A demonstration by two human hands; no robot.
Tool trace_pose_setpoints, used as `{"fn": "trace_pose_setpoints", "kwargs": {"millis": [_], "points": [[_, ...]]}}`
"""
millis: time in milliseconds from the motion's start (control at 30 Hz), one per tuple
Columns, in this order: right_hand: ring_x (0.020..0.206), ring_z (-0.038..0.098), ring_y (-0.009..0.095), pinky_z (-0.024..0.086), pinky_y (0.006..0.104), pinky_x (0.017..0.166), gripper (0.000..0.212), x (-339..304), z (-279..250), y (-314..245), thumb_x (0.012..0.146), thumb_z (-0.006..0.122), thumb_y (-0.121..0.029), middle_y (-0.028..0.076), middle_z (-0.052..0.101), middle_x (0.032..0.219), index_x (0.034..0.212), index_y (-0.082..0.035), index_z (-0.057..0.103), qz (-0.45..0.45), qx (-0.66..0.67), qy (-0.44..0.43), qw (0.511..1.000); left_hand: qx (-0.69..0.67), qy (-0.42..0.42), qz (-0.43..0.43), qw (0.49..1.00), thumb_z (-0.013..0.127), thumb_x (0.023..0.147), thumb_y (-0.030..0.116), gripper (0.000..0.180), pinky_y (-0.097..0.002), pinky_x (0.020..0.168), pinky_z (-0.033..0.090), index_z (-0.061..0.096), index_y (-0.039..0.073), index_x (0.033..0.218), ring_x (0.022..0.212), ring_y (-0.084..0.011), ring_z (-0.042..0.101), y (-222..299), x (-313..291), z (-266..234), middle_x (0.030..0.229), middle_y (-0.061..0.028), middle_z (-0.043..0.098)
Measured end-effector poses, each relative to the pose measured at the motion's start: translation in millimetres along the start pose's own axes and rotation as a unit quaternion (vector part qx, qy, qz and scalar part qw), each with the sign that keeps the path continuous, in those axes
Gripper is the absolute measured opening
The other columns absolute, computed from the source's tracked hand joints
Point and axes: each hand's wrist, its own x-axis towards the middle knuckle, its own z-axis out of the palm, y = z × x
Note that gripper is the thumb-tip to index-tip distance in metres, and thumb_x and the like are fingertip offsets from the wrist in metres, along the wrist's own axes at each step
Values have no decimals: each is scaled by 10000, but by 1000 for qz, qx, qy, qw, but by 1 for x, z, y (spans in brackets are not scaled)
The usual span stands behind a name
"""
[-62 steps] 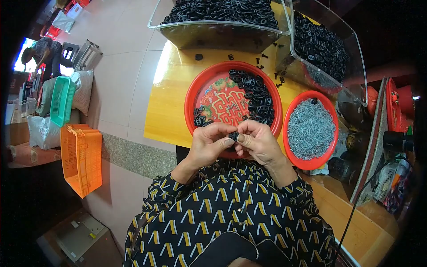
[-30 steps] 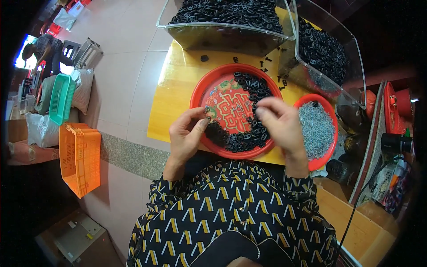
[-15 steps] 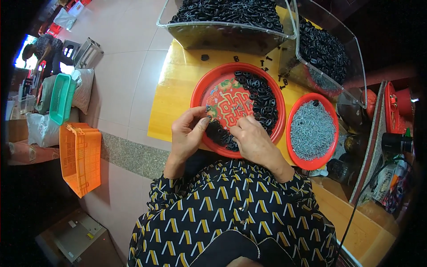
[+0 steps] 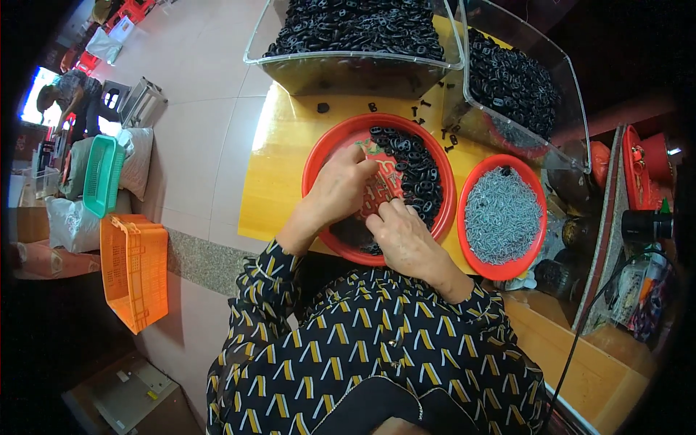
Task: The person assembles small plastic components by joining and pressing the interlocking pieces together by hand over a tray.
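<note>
Both my hands are over a round red tray [image 4: 311, 161] with a printed bottom. Small black two-holed plastic pieces [image 4: 422, 174] are heaped along its right side, and more lie dark by the near rim. My left hand [image 4: 341, 185] is above the tray's middle-left, back upward and fingers curled; its fingertips are partly hidden. Close beside it, my right hand [image 4: 404, 235] hovers over the near right part, fingers drawn together in a pinch. Whatever either hand holds is too small or covered to make out.
Right of the tray stands a red oval dish [image 4: 464, 243] of small silvery metal pieces [image 4: 502, 215]. Two clear bins [image 4: 355, 72] of black pieces stand behind. Loose black bits dot the yellow table [image 4: 279, 156]. Orange [image 4: 135, 272] and green baskets [image 4: 104, 176] sit at left; a person [image 4: 78, 94] bends far left.
My left hand has swung right and farther in, from the tray's left rim to over its middle, back turned up. The right hand stays nearly in place. The whole view has shifted slightly.
</note>
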Motion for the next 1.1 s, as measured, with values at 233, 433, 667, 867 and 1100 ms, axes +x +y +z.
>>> {"fn": "trace_pose_setpoints", "kwargs": {"millis": [233,433,667,867,1100], "points": [[767,488,288,402,372,681,79,0,10,6,665,510,-26,136,496,763,744,-17,510,0,61,23,998,94,-86,-17,992,530,609,-21,153,-389,644,423,536,-41,760,738,-337,512,-5,8,10,762,-180,498],[690,519,259,420,354,639,122,2,6,15,693,558,16,126,515,733,804,10,507,18,196,152,968,43,-58,-26,997,521,639,-36,123,-353,654,442,507,-46,760,746,-313,533,0,2,1,779,-196,515],[632,535,80,433,196,554,75,0,5,25,817,507,-48,49,564,751,879,-13,534,221,696,118,673,-343,67,-186,918,553,764,0,71,-239,616,451,530,-29,825,705,-168,569,23,-30,-2,772,-85,588],[631,522,76,422,190,557,59,5,11,13,817,513,-59,30,551,743,862,-21,520,218,705,148,659,-590,64,-271,758,570,782,24,63,-197,556,439,543,-12,826,623,-86,535,37,-45,4,734,-48,578],[626,486,50,400,184,547,62,3,12,5,799,523,-30,1,525,716,856,-6,525,184,621,179,741,-582,67,-264,766,583,773,32,62,-198,550,428,551,-15,800,614,-84,523,38,-49,12,715,-41,571]]}}
